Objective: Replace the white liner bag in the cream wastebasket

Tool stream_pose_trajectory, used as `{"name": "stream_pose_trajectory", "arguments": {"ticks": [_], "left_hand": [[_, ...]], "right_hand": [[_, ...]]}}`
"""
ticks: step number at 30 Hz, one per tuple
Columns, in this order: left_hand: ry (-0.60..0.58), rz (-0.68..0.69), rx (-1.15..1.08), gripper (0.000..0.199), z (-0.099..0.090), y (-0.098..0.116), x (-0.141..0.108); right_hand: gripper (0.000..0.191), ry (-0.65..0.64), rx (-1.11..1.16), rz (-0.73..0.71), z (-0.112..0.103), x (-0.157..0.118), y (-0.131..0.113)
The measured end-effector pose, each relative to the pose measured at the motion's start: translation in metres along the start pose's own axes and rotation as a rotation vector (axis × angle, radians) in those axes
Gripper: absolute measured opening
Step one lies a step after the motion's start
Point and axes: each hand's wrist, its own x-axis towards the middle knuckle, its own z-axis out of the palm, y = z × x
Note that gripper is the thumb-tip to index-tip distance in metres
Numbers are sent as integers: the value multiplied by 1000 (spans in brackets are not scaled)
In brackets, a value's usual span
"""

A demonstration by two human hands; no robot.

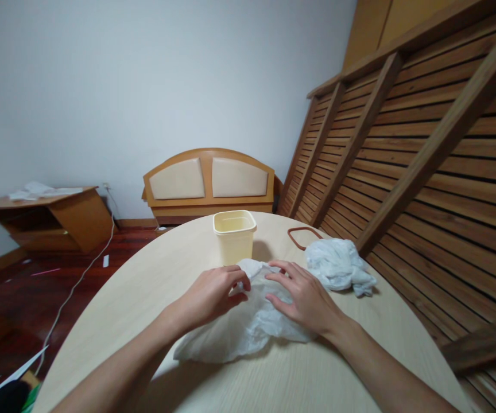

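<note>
A thin white plastic bag [248, 327] lies crumpled and partly spread on the table in front of me. My left hand [220, 292] is over the bag's left side, fingers curled and the thumb apart from them. Over its right side is my right hand [303, 292], fingers spread and thumb held away. Both hands look to be at the bag's surface; whether the fingertips touch it I cannot tell. Just beyond the bag stands a pale yellow square plastic bin [235, 244], upright with its top open.
On the round wooden table [144, 287], a second bundled white plastic bag [338, 264] lies at the right, beside a brown rounded-square ring [302, 236]. A slatted wooden frame [403, 155] leans along the right. Behind the table are a headboard [208, 178] and a low cabinet [76, 221].
</note>
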Motion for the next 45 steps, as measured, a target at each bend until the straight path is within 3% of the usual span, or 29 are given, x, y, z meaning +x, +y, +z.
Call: {"name": "stream_pose_trajectory", "arguments": {"ticks": [4,11,17,22,28,31,37,41,45], "left_hand": [[20,-14,17,14,-1,0,-1],[48,-75,-25,44,1,2,-2],[74,-167,-48,34,-3,10,-1],[64,-157,-165,36,-4,11,0],[19,-164,-95,23,-6,14,0],[84,-136,-81,16,-7,12,0],[330,-127,-146,22,-15,-5,1],[432,-173,-149,20,-25,-14,1],[398,-282,-130,20,-28,-16,-1]], "right_hand": [[6,10,-22,-13,2,0,3],[6,141,7,-40,-1,2,5],[8,151,3,-65,-2,1,4],[12,154,-23,-114,-5,2,1],[10,191,-42,-157,-6,3,-6],[12,213,-62,-145,-8,3,-11],[34,155,-145,-4,-14,4,-7],[22,151,-180,78,-15,3,3],[11,233,-213,95,-16,4,6]]}}
